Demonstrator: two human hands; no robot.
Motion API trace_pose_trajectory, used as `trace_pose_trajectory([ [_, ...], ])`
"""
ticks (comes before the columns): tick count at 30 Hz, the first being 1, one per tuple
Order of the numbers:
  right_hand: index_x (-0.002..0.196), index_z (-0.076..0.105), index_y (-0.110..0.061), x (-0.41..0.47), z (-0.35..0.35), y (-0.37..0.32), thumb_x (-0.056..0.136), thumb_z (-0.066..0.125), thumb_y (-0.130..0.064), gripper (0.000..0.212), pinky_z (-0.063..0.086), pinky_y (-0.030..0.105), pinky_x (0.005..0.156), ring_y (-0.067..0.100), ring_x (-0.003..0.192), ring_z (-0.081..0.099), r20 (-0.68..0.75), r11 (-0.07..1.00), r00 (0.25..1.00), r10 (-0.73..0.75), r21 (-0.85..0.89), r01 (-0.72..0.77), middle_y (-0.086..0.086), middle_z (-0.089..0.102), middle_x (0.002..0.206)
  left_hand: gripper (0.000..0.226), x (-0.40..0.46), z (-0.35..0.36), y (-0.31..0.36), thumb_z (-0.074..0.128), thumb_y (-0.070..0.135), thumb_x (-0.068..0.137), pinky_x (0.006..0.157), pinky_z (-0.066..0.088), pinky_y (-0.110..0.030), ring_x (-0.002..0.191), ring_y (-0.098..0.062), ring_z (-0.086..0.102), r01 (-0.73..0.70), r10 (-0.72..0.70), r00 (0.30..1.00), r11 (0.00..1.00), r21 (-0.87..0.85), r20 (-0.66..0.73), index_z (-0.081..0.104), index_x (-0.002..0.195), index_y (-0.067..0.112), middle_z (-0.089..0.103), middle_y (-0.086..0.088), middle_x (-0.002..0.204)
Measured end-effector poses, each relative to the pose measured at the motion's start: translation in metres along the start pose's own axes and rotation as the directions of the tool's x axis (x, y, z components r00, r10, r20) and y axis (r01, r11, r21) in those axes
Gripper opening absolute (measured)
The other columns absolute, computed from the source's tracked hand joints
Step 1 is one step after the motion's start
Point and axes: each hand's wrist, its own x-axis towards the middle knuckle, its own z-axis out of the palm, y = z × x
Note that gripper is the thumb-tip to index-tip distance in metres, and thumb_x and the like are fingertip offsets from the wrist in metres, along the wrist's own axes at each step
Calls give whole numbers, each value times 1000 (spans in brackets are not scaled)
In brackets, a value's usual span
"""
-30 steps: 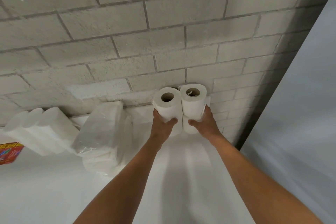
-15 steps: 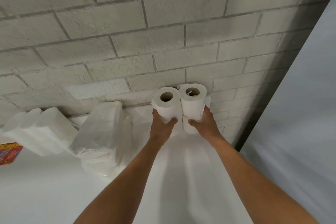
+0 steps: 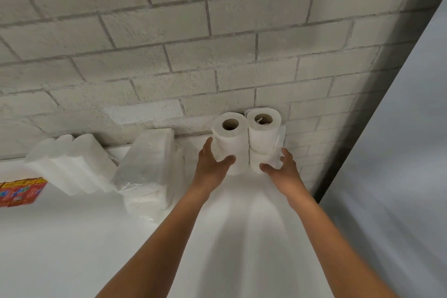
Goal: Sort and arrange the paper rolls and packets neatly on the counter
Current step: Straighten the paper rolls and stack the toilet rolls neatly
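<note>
my left hand (image 3: 212,169) grips left roll (image 3: 231,143) | right hand (image 3: 281,169) fingers apart beside right stack (image 3: 263,138) | risk: nudge topples stack off wall (image 3: 217,55)

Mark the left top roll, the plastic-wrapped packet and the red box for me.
left top roll (image 3: 231,139), head view, side wall.
plastic-wrapped packet (image 3: 147,164), head view, front face.
red box (image 3: 21,191), head view, printed face.
</note>
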Motion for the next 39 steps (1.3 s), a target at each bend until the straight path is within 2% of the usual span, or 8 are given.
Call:
trace_pose_trajectory([
  [9,130,55,-37,-69,39,-51,94,60,-47,37,45,28,96,7,113,57,220,991,966,-136,20,135,-12,56,129,36,-65,-103,29,63,36,93,90,39,-12,117,6,50,-347,346,912,937,33,-219,58,127,42,54,22,128],
  [13,118,58,-40,-76,71,-69,98,53,-44,21,44,37,108,8,120,56,248,989,958,-145,42,139,-15,58,129,32,-61,-160,12,56,30,98,89,35,-8,116,9,50,-343,288,883,935,-89,-370,59,127,44,54,22,133],
  [16,133,53,-36,-78,97,-75,100,46,-48,35,39,42,114,11,129,51,264,992,956,-126,58,115,-14,53,139,37,-51,-190,-14,50,27,101,88,33,-8,116,9,51,-272,166,902,935,-226,-399,54,134,43,52,23,136],
  [18,140,48,-35,-78,118,-78,101,42,-51,43,37,44,115,13,132,49,269,995,958,-98,59,85,-14,50,143,40,-41,-206,-40,46,26,103,94,34,-9,115,13,49,-202,89,927,937,-284,-365,49,140,42,49,25,135],
  [23,149,36,-39,-76,166,-76,100,36,-59,53,36,43,116,12,138,41,286,997,958,8,76,-31,-16,38,153,36,-17,-217,-92,39,40,103,118,29,-47,137,-11,40,6,-108,971,906,-424,-216,46,138,45,46,18,139],
  [30,153,28,-39,-73,220,-65,95,31,-71,66,30,48,116,18,143,35,317,972,937,146,131,-195,-15,32,158,50,-1,-207,-122,38,65,95,115,31,-51,134,-16,45,226,-245,969,811,-540,38,44,141,46,50,15,145],
  [35,133,57,-38,-75,243,-59,96,23,-71,60,45,38,103,12,116,60,379,950,919,109,232,-208,-10,65,128,54,2,-197,-125,34,67,96,104,46,-42,110,-18,66,229,-173,973,790,-568,151,67,121,32,73,4,114],
  [39,124,67,-30,-76,252,-56,99,26,-67,61,50,35,99,14,112,67,412,921,910,38,338,-192,-1,73,118,53,3,-192,-127,31,63,99,106,45,-48,109,-21,68,199,-124,978,801,-564,168,70,116,31,74,-2,113],
])
